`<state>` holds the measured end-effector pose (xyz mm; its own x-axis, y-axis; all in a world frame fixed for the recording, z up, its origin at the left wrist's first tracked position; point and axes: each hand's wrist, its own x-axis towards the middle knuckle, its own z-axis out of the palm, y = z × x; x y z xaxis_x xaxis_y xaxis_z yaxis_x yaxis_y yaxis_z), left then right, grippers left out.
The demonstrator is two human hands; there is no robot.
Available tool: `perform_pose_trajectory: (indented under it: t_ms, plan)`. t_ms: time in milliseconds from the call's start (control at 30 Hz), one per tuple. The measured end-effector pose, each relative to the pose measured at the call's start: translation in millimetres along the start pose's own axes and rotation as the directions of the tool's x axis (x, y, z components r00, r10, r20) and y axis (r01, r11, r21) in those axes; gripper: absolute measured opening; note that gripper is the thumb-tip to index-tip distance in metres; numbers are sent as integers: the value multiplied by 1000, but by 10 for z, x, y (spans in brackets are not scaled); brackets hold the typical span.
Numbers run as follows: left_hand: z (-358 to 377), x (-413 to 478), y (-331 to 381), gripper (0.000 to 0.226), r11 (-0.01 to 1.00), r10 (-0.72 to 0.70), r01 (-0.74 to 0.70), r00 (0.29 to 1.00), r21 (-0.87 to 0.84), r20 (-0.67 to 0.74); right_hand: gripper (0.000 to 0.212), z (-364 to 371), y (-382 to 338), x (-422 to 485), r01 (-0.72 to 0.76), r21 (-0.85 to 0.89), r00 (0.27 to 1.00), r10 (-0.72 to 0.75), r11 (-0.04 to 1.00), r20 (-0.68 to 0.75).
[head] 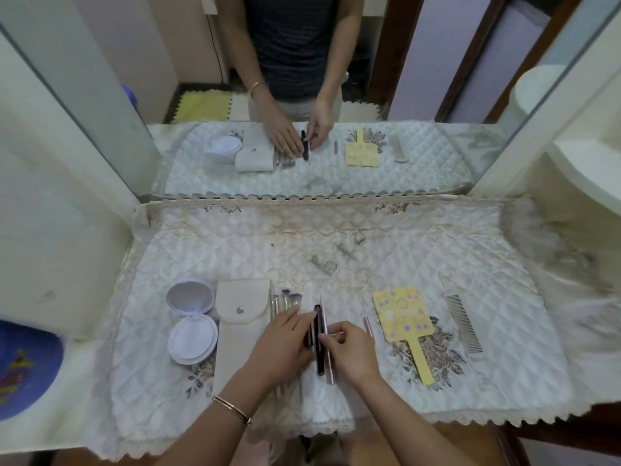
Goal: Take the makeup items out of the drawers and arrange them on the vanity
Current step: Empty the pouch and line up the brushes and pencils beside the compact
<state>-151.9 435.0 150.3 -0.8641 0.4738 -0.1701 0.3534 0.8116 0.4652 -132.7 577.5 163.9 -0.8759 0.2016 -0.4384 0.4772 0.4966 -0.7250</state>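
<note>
On the quilted vanity cloth lies a row of items. An open white compact is at the left, beside a cream brush pouch and several makeup brushes. My left hand lies over the brush handles, its fingertips touching a dark pencil. My right hand pinches a thin pale stick beside a rose-gold pencil. A small pink tube lies just right of my right hand.
A yellow hand mirror and a metal comb lie to the right. The vanity's mirror rises behind and reflects the scene. A blue object sits at the far left edge.
</note>
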Motion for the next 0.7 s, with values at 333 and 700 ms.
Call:
perform_pose_trajectory:
  t_ms: [333,700]
  plan:
    - [88,-29,75,80,997,49,-53,996,56,69,7,-71,85,-34,29,-17,998,-30,999,-53]
    - [104,-60,97,48,983,-21,15,999,183,28,27,-340,307,-15,97,-218,959,-149,971,-242]
